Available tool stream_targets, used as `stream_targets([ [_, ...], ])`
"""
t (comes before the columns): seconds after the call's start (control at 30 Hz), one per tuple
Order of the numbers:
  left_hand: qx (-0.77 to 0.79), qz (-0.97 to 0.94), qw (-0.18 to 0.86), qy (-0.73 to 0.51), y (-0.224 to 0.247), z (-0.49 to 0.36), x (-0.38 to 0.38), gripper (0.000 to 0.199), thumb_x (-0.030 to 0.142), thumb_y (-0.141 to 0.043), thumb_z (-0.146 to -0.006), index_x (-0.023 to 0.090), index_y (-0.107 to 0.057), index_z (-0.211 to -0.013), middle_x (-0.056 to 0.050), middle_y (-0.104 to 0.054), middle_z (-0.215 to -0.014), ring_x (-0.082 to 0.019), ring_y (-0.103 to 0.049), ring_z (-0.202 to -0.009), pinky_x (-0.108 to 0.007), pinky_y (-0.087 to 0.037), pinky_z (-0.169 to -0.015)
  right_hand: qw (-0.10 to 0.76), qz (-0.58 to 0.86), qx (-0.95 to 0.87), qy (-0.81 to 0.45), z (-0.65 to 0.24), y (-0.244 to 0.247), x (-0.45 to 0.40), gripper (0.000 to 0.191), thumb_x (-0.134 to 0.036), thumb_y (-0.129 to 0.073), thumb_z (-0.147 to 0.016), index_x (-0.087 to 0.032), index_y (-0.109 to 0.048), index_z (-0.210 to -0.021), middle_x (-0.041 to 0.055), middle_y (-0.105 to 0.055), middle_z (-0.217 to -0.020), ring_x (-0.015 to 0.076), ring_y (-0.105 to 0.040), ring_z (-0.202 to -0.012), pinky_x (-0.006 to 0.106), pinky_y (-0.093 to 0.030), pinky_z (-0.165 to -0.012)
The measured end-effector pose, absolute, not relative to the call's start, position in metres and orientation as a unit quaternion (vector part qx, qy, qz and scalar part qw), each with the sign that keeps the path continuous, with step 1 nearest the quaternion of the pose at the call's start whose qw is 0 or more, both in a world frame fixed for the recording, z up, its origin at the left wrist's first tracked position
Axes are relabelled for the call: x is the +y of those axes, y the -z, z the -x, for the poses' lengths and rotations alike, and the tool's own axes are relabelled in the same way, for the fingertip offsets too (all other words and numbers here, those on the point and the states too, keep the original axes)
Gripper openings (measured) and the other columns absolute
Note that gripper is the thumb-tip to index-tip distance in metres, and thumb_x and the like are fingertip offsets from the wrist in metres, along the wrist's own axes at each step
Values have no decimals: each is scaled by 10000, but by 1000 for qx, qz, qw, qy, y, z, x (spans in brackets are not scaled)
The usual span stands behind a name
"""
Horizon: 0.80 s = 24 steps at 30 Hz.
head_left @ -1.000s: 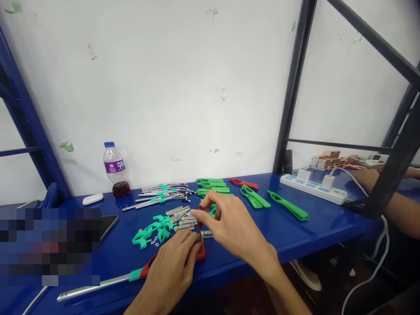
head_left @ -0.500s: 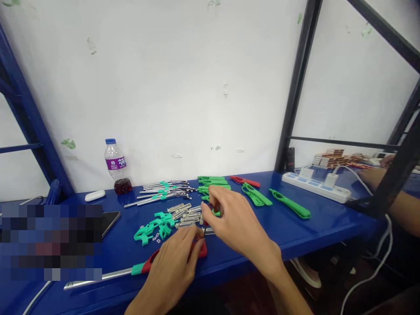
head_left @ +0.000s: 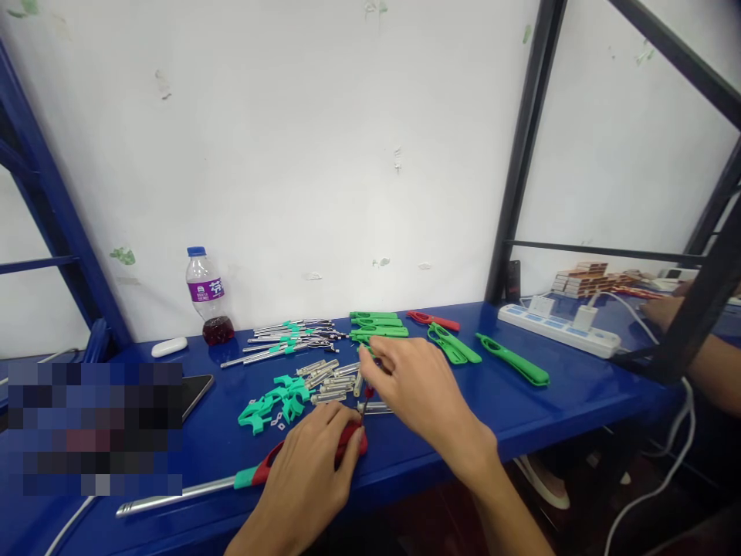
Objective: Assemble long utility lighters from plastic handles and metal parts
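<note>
My left hand (head_left: 309, 463) is closed around the red handle of a long-nosed lighter (head_left: 265, 468), which lies near the table's front edge. Its metal tube points left from a teal collar. My right hand (head_left: 425, 394) is closed on a small screwdriver (head_left: 369, 392), mostly hidden by the fingers. The thin shaft stands nearly upright, its tip at the right end of the red handle, beside my left fingertips. Just beyond the hands are metal cylinder parts (head_left: 329, 383), teal plastic triggers (head_left: 281, 398), and several metal lighter tubes (head_left: 292, 336) with teal collars and wires.
Green handle shells (head_left: 379, 320) lie at the back, with more green shells (head_left: 512, 359) and a red shell (head_left: 433, 320) to the right. A power strip (head_left: 559, 328) sits at the right. On the left are a drink bottle (head_left: 207, 297), a white case (head_left: 169, 347) and a phone (head_left: 197, 394).
My right fingers have shifted slightly on the screwdriver, and more of its red part and shaft shows. The left hand keeps its grip on the lighter.
</note>
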<state>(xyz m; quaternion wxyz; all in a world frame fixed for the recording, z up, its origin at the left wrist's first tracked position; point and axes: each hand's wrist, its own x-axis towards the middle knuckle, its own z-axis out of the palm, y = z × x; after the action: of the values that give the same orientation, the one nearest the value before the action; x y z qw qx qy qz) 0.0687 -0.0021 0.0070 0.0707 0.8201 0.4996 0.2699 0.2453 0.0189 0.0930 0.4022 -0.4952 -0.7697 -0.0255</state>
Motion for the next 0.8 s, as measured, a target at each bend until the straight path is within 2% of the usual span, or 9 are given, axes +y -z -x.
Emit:
stream_targets([
  [0.1, 502, -820, 66, -268, -9, -70, -3, 211, 284, -469, -1037, 251, -673, -1081, -77, -719, -1107, -282, -694, -1026, -436, -533, -913, 417, 527, -738, 61, -266, -99, 21, 366, -327, -506, -1008, -229, -389, -676, -44, -460, -553, 128, -274, -505, 305, -173, -541],
  [0.27, 515, -816, 61, -256, -9, -71, -3, 193, 389, -618, -987, 265, -683, -1120, -84, -712, -1183, -322, -678, -1093, -482, -536, -944, 421, 599, -676, 82, -305, -101, 37, 422, -384, -489, -1028, -229, -343, -664, -54, -400, -525, 132, -247, -515, 303, -198, -543],
  [0.4, 521, -814, 62, -248, -9, -71, -3, 237, 367, -683, -943, 263, -679, -1156, -88, -700, -1228, -341, -664, -1134, -524, -529, -976, 392, 596, -698, 64, -316, -94, 58, 432, -374, -469, -1032, -228, -317, -655, -54, -371, -542, 134, -266, -543, 301, -213, -561],
  [0.8, 514, -821, 51, -242, -7, -71, -4, 295, 367, -667, -953, 232, -711, -1212, -106, -695, -1206, -336, -672, -1104, -517, -543, -970, 303, 645, -697, 78, -308, -85, 76, 459, -379, -450, -1040, -212, -639, -657, 50, -586, -584, 190, -528, -563, 321, -202, -566],
])
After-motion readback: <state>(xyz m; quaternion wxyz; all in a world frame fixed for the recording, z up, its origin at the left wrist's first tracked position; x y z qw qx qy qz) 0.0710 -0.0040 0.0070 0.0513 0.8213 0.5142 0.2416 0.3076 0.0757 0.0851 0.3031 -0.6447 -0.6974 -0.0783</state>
